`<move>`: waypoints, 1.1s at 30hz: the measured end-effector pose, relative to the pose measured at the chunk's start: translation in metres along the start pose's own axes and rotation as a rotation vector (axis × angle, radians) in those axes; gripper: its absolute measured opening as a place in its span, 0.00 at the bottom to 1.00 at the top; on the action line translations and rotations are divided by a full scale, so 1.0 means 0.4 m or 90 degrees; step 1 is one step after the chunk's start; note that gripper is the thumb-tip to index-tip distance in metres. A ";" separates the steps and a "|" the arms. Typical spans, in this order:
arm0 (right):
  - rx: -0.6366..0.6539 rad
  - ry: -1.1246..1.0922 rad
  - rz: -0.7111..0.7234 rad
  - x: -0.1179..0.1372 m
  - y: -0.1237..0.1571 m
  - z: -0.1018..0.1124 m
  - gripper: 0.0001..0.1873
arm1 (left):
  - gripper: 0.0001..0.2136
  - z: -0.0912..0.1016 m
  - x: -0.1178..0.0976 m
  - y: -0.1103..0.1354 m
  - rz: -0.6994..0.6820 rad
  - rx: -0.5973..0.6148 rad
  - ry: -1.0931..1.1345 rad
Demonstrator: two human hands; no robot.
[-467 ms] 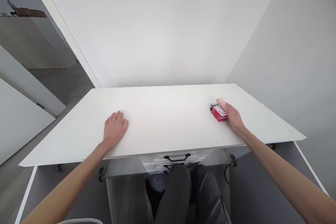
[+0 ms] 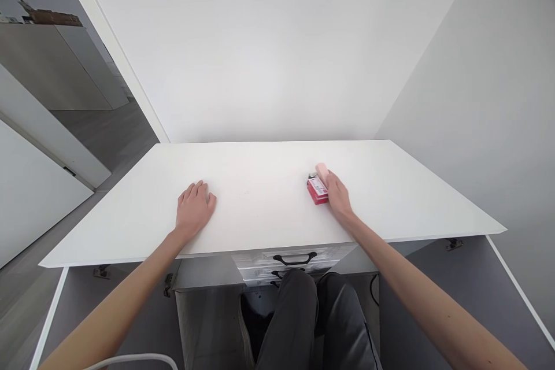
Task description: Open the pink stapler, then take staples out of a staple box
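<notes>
My right hand (image 2: 338,192) is closed along the right side of a small red-and-white box (image 2: 318,189) on the white tabletop (image 2: 260,214). Between the fingers and the box is a pale pink, block-like piece (image 2: 322,171), its kind unclear. Just behind the box, a small dark and silvery item (image 2: 312,176) shows partly; I cannot make out what it is. On the left part of the tabletop, my left hand (image 2: 193,206) lies palm down, fingers forward and thumb apart. What is under that palm is hidden.
Black-handled drawers (image 2: 295,258) sit below the front edge, above my knees (image 2: 299,306). Cabinet door hinges (image 2: 454,244) show under the top. A white wall (image 2: 269,58) rises behind it. A white cable (image 2: 134,356) curves at the lower left.
My right hand has moved left across the tabletop, bringing the box, the pink piece and the small dark item along. My left hand stays in nearly the same place.
</notes>
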State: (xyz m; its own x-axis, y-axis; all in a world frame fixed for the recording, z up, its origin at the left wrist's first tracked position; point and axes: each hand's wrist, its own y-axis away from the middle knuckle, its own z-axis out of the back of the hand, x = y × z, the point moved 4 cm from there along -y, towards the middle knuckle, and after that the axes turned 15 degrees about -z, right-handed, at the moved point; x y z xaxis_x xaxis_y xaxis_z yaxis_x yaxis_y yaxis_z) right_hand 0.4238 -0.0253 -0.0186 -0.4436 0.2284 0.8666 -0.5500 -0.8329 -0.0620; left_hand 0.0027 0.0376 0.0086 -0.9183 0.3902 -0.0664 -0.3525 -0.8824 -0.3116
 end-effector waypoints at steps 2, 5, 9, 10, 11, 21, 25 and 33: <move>0.068 -0.106 -0.083 0.038 0.041 -0.059 0.40 | 0.26 -0.002 0.002 0.001 -0.001 -0.002 -0.003; 0.147 -0.165 -0.139 0.093 0.104 -0.122 0.39 | 0.26 -0.006 0.005 0.002 0.003 0.001 -0.006; 0.230 -0.164 -0.085 0.114 0.139 -0.122 0.37 | 0.26 -0.008 0.005 0.002 0.004 0.004 -0.005; 0.233 -0.154 -0.067 0.107 0.136 -0.108 0.37 | 0.26 -0.008 0.005 0.002 0.001 0.002 -0.003; 0.230 -0.140 -0.052 0.096 0.130 -0.091 0.36 | 0.26 -0.008 0.004 0.001 -0.002 -0.001 -0.001; 0.175 0.199 0.144 0.068 0.117 -0.085 0.33 | 0.23 0.016 -0.020 -0.006 -0.107 -0.053 0.075; 0.147 0.276 0.159 0.070 0.119 -0.099 0.34 | 0.22 0.051 -0.117 -0.031 -0.229 -0.084 0.170; 0.128 0.307 0.184 0.066 0.115 -0.103 0.33 | 0.48 0.099 -0.314 -0.141 -0.361 0.129 0.239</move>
State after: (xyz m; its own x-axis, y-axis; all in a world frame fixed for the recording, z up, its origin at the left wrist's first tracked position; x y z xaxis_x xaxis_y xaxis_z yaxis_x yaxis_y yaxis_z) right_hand 0.3577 -0.0370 -0.0189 -0.8520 0.1426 0.5037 -0.2358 -0.9636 -0.1262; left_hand 0.1310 0.0280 0.0721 -0.4724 0.8355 -0.2807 -0.8177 -0.5343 -0.2142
